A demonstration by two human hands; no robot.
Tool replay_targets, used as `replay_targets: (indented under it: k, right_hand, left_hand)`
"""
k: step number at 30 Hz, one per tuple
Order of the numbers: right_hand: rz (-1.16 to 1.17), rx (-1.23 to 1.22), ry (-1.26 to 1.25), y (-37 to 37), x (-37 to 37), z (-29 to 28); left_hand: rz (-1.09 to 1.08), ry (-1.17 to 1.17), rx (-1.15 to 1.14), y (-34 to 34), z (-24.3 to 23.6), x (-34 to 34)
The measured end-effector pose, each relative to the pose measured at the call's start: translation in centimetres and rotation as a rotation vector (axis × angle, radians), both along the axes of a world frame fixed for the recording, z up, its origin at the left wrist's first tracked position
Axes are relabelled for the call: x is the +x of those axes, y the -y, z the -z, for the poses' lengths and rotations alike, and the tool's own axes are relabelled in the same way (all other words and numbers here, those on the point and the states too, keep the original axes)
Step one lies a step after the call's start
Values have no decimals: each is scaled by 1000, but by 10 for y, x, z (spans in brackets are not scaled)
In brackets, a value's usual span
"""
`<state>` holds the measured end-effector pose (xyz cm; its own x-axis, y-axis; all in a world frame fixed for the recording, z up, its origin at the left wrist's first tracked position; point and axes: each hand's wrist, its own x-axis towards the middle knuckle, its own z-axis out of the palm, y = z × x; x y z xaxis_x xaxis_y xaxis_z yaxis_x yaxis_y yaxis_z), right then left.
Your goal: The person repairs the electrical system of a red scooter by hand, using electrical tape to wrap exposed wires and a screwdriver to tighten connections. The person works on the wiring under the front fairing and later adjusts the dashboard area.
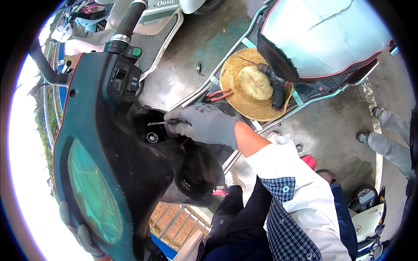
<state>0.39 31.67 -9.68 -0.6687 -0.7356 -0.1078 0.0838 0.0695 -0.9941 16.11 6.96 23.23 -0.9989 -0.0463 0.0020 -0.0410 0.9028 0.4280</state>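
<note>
An electric scooter's dark green and black front panel (pixel 82 108) fills the left side, with a tinted dash window (pixel 93 191). My right hand (pixel 204 124), in a grey glove, is closed on a small tool (pixel 163 122) with a thin metal blade and dark grip. The blade points left, just above the round ignition lock (pixel 152 137); whether it touches anything I cannot tell. My left hand (pixel 78 230), gloved too, curls its fingers over the panel's lower left edge. Its palm and thumb are hidden.
On the footboard behind a light blue seat (pixel 324 35) lies a straw hat (pixel 244 85) with a cordless drill (pixel 275 85) on it. Red-handled pliers (pixel 220 94) lie beside the hat. Other scooters (pixel 365 224) stand around. A person's legs (pixel 392 135) show at right.
</note>
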Motion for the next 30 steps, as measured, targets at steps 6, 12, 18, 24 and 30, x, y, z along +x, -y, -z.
replay_targets:
  k: [6, 12, 18, 24, 30]
  right_hand:
    - [-144, 340, -437, 34, -15, -4]
    - [-153, 459, -682, 46, -22, -15]
    - [-291, 493, -939, 58, -21, -46]
    - [-369, 455, -890, 73, -20, -40]
    - [-246, 244, -291, 65, -23, -34]
  left_hand:
    - [-72, -32, -41, 4, 1, 1]
    - [-128, -29, 45, 7, 0, 1]
    - [-173, -26, 94, 6, -1, 3]
    - [-222, -16, 180, 5, -3, 8]
    - [-160, 31, 313, -32, 0, -18]
